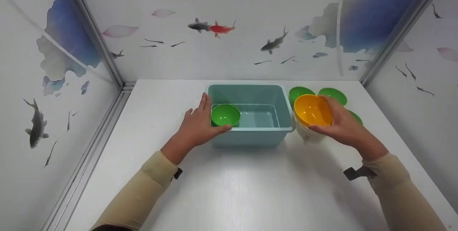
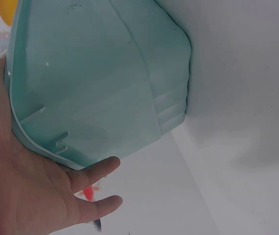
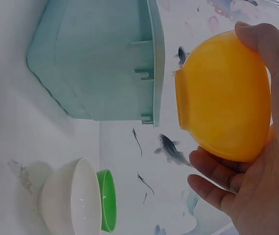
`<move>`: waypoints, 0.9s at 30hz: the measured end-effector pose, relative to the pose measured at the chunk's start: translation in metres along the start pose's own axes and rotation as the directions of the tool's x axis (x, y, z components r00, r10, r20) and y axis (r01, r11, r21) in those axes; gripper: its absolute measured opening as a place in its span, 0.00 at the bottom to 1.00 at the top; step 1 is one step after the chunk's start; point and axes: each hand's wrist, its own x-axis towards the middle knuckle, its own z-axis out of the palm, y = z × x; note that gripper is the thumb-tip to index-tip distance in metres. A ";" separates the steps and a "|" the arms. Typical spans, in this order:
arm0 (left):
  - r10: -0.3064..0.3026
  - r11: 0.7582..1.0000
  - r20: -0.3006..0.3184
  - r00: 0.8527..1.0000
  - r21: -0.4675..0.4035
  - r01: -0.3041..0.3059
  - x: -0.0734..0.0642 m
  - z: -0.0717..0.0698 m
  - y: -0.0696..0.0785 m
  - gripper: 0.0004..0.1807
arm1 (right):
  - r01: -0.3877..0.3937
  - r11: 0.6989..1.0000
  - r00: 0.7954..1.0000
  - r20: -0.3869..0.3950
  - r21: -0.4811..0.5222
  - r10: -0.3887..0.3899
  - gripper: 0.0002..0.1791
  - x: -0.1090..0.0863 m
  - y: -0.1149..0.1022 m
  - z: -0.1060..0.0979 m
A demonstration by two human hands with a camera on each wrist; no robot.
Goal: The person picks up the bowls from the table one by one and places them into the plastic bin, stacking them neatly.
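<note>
An orange bowl (image 1: 310,110) is in my right hand (image 1: 345,125), gripped at its right side between thumb and fingers. The right wrist view shows the bowl (image 3: 222,98) held above the table, higher than the white bowl (image 3: 61,200). My left hand (image 1: 196,123) rests at the near left corner of a light blue-green plastic bin (image 1: 250,138). Its thumb lies along the front rim, and its fingers stretch out straight along the left side. In the left wrist view the hand (image 2: 31,186) touches the bin's rim. A green bowl (image 1: 225,115) sits inside the bin, at its left end.
Right of the bin stand a green bowl (image 1: 300,91), another green bowl (image 1: 333,95) behind my right hand, and a third green bowl (image 1: 356,117) partly covered by it. White panels with painted fish enclose the white table (image 1: 229,188) at the back and sides.
</note>
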 end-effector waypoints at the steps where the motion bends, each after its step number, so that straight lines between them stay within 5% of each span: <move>1: -0.003 1.000 0.002 1.000 0.002 0.003 0.000 0.000 0.000 0.76 | 0.000 1.000 1.000 0.001 -0.007 0.000 0.55 0.001 -0.001 0.000; 18: -0.011 1.000 0.000 1.000 0.008 0.011 0.000 -0.001 0.001 0.76 | -0.023 1.000 0.997 0.068 0.020 0.021 0.56 0.023 -0.014 0.002; 27: 0.002 1.000 -0.004 1.000 -0.004 -0.002 -0.001 -0.002 0.001 0.74 | 0.025 0.999 0.996 0.084 0.029 -0.028 0.55 0.039 -0.020 0.005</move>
